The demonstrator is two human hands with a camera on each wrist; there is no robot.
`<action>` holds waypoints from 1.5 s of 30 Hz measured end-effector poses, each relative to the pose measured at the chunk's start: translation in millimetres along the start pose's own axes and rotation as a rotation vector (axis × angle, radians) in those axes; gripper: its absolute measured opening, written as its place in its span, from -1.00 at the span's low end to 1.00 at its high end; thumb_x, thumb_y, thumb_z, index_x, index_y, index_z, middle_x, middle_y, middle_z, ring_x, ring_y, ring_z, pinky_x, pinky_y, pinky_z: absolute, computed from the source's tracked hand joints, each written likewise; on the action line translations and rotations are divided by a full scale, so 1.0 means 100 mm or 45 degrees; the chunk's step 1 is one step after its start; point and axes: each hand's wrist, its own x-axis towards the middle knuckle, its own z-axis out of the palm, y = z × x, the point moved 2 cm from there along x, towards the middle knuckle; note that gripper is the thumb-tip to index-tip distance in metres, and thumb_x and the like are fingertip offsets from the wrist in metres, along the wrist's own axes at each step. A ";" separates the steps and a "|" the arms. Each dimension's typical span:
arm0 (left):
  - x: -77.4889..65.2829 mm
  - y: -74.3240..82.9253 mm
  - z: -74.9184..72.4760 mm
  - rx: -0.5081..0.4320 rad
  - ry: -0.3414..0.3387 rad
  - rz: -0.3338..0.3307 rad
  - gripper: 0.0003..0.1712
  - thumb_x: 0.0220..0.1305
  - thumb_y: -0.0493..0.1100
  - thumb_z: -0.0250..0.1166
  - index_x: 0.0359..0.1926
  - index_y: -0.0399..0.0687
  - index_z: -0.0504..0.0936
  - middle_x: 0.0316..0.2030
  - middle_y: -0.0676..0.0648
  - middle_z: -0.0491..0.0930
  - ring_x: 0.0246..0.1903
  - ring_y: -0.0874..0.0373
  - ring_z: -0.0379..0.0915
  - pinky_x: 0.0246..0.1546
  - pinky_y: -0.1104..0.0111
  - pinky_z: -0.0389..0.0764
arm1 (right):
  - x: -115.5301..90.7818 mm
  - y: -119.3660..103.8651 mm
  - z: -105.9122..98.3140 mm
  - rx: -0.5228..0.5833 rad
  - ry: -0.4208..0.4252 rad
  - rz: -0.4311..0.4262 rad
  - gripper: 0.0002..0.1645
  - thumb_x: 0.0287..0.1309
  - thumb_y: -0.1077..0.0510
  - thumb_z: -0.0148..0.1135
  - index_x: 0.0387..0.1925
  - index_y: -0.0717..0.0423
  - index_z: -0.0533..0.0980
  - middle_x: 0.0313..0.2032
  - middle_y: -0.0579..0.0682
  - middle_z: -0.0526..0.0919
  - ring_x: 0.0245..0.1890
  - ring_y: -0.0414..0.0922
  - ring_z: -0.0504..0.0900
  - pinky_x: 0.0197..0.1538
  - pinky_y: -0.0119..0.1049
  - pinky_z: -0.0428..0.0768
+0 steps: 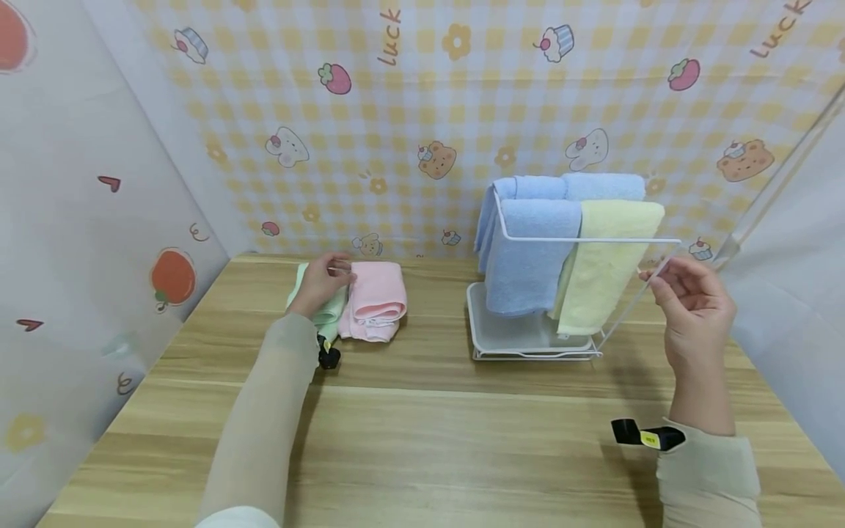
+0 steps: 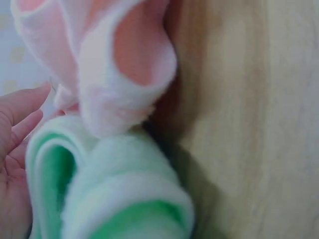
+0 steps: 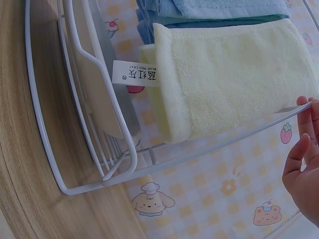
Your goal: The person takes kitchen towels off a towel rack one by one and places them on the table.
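Observation:
My left hand (image 1: 322, 280) reaches over a folded green towel (image 1: 332, 312), its fingertips right at the edge of a folded pink towel (image 1: 378, 290). In the left wrist view the fingers stretch loosely behind the green towel's folds. A white wire towel rack (image 1: 587, 240) stands on the right, and the curled fingers of my right hand (image 1: 700, 315) hold its slanted side bar. Over the rack hang a yellow towel (image 1: 610, 271) in front on the right, a blue towel (image 1: 531, 253) beside it and more blue towels (image 1: 604, 186) behind.
The rack's base carries a shallow pale tray (image 1: 508, 334) under the towels. Wooden table (image 1: 462, 455) lies below everything. A yellow checked backdrop (image 1: 396, 198) rises at the back, with white printed sheets at both sides. A printed label (image 3: 134, 73) sticks out from the yellow towel.

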 end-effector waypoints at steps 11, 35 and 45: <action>-0.04 0.46 -0.08 0.013 -0.021 0.154 -0.49 0.39 -0.21 0.25 0.30 -0.26 0.43 0.15 -0.30 0.55 0.11 -0.16 0.47 0.15 0.08 0.53 | 0.00 0.01 0.00 0.028 0.020 0.025 -0.62 0.07 0.78 -0.02 -0.04 0.69 0.45 -0.30 0.24 0.71 -0.31 0.04 0.74 -0.20 -0.34 0.71; -0.40 2.07 0.19 0.048 -0.148 0.733 -0.57 0.36 -0.11 0.31 0.22 -0.05 0.55 0.16 -0.06 0.60 0.09 0.11 0.51 -0.01 0.25 0.62 | 0.01 -0.01 0.00 0.031 0.004 0.016 -0.61 0.07 0.79 -0.04 -0.04 0.70 0.45 -0.27 0.25 0.71 -0.29 0.04 0.74 -0.15 -0.32 0.72; -0.45 2.45 0.37 0.052 -0.204 0.935 -0.59 0.34 -0.13 0.33 0.18 -0.09 0.58 0.09 -0.05 0.64 0.03 0.21 0.53 -0.08 0.40 0.63 | 0.02 0.00 0.00 0.033 -0.008 -0.006 -0.61 0.07 0.79 -0.05 -0.02 0.74 0.41 -0.28 0.27 0.69 -0.28 0.04 0.72 -0.11 -0.28 0.72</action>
